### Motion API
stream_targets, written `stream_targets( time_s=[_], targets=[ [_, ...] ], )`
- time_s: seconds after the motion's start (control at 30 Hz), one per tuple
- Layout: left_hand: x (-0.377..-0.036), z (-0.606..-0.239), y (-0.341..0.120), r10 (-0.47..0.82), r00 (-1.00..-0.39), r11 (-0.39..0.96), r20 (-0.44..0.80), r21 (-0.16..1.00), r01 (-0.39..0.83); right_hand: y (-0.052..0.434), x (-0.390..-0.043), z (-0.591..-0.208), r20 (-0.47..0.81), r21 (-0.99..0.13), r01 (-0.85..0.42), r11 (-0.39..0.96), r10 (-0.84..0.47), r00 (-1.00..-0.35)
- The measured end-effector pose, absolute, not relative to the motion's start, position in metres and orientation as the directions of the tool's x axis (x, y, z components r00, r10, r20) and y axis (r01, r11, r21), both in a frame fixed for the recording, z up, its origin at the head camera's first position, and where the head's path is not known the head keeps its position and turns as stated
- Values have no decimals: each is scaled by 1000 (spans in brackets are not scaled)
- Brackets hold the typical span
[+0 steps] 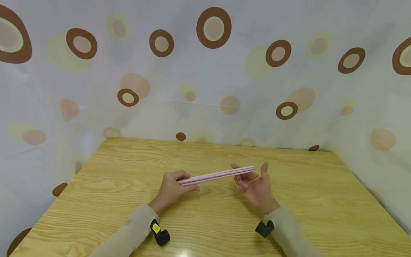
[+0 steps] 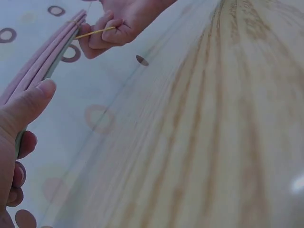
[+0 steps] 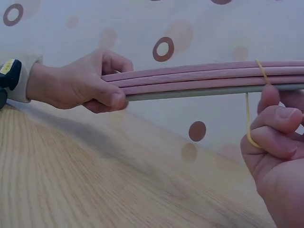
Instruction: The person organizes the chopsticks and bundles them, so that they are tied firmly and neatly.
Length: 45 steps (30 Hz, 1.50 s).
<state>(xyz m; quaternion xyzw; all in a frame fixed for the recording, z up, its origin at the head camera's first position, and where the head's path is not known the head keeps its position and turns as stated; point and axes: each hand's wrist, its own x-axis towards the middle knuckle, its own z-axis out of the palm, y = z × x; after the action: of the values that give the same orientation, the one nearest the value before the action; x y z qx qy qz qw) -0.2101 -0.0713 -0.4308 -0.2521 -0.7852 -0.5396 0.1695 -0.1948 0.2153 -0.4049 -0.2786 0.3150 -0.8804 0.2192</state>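
Gripping near end of pink rod bundle, left hand curls thumb over top, fingers underneath. Bundle held level above wooden counter, touching nothing below. Yellow rubber band looped round bundle's far end, stretched down to right hand; right fingers hooked through band, pulling it taut. Dotted curtain behind.
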Motion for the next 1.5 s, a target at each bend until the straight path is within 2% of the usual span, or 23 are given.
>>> stream_targets(
  time_s=[0.23, 0.4, 0.67, 0.87, 1.03, 1.2, 1.5],
  targets=[
    [-209, -430, -72, 265, -739, 310, 619, 672, 673, 230, -199, -405, 259, -732, 284, -619, -638, -725],
    [-210, -430, -72, 284, -711, 319, 643, 636, 702, 230, -201, -405, 247, -763, 252, -596, -628, -738],
    [-211, -428, -70, 296, -673, 329, 678, 589, 738, 226, -204, -412, 317, -822, 61, -566, -545, -776],
    [-209, -428, -71, 311, -671, 332, 673, 584, 740, 225, -203, -415, 356, -898, -129, -421, -522, -775],
    [-208, -428, -71, 311, -667, 344, 677, 574, 743, 223, -200, -410, 334, -935, -222, -278, -470, -817],
    [-209, -429, -70, 310, -651, 347, 693, 555, 756, 222, -198, -407, 267, -961, -203, -190, -430, -862],
    [-209, -434, -67, 283, -678, 366, 678, 577, 730, 213, -194, -408, 164, -984, -135, -112, -317, -934]
  ],
)
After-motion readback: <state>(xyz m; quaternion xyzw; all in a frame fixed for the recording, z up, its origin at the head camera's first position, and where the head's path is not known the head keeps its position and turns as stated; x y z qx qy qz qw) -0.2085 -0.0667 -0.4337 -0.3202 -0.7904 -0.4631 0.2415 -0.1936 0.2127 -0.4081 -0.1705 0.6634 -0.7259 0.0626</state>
